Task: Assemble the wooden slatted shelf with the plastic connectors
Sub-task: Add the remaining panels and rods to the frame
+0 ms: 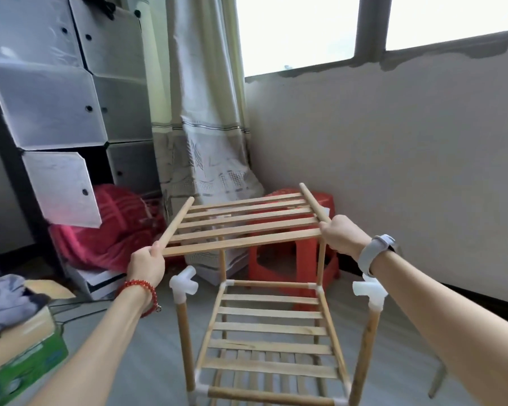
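A wooden slatted panel hangs level in the air above the partly built shelf frame. My left hand grips the near end of its left round rail. My right hand grips the near end of its right rail. Below, two near uprights each carry a white plastic connector, the left connector and the right connector, both with open sockets. The frame holds a slatted tier lower down, and another slatted tier shows beneath it near the floor.
A red plastic stool stands behind the frame by the white wall. A red bundle lies under the white cube cabinet at left. A curtain hangs at the back. A cardboard box with clothes sits at lower left.
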Available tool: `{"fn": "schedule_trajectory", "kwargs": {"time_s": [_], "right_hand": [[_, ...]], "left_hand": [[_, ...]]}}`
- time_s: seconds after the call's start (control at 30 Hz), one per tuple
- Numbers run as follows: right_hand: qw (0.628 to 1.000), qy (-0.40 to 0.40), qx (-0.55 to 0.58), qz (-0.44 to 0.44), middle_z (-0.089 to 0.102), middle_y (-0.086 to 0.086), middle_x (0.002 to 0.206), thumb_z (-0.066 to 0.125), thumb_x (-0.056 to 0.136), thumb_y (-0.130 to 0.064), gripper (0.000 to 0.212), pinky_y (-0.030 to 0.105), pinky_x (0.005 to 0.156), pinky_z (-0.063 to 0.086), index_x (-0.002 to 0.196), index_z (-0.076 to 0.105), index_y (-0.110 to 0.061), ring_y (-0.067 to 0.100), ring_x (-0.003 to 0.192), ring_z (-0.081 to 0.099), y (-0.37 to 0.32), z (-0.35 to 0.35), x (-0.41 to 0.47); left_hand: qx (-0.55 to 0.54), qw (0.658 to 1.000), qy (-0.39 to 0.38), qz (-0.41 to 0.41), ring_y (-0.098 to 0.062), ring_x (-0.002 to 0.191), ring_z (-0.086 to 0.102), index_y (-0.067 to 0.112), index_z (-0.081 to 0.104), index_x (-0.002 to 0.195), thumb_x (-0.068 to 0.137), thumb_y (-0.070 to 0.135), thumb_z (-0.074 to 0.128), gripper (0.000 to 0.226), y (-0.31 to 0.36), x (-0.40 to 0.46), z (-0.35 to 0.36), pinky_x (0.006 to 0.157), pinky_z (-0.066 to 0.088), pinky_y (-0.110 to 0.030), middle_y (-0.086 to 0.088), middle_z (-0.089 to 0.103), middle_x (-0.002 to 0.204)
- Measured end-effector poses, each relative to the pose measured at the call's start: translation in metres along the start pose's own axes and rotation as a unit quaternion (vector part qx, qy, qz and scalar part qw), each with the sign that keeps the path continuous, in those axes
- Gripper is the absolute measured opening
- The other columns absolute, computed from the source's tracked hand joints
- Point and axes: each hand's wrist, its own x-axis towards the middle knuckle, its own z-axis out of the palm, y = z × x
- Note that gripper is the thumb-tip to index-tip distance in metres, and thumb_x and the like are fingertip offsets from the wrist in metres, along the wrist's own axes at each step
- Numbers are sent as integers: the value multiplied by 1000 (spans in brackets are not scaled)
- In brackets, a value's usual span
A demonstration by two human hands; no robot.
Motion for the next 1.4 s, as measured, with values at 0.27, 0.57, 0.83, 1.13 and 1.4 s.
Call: {"fn": "schedule_trajectory", "kwargs": {"time_s": [0.27,0.57,0.83,1.13,1.4], "right_hand": [[996,36,-68,44,54,14,104,38,92,-14,44,36,72,49,134,36,-3,27,85,56,-7,19,32],[962,71,-256,-69,38,15,141,37,94,-27,30,46,100,32,118,47,-13,33,131,34,-27,60,24],[937,-106,-132,-306,36,2,144,46,92,-51,59,42,106,33,143,33,-23,21,129,37,-54,137,11],[933,-185,-143,-272,34,10,136,58,85,-38,98,41,94,44,148,-15,-25,27,119,43,-41,183,4],[950,-179,3,-255,22,3,123,66,75,-26,108,30,96,43,149,-12,-24,23,113,41,-31,192,0]], "left_hand": [[-36,998,16,39,-48,94,59,-3,60,105,101,27,34,40,21,3,9,78,50,-48,-30,60,88],[-47,996,19,69,-51,93,58,-4,61,98,99,24,37,37,14,3,15,78,49,-50,-37,59,99],[54,983,-32,174,-25,73,51,1,63,106,101,23,38,33,34,1,12,65,37,-32,-4,55,70],[163,965,-76,190,-34,101,57,15,59,118,99,30,39,31,27,-2,22,82,43,-36,-11,66,104],[86,977,-102,164,-17,97,53,16,46,132,98,34,42,38,31,-23,15,80,37,-26,-2,58,108]]}}
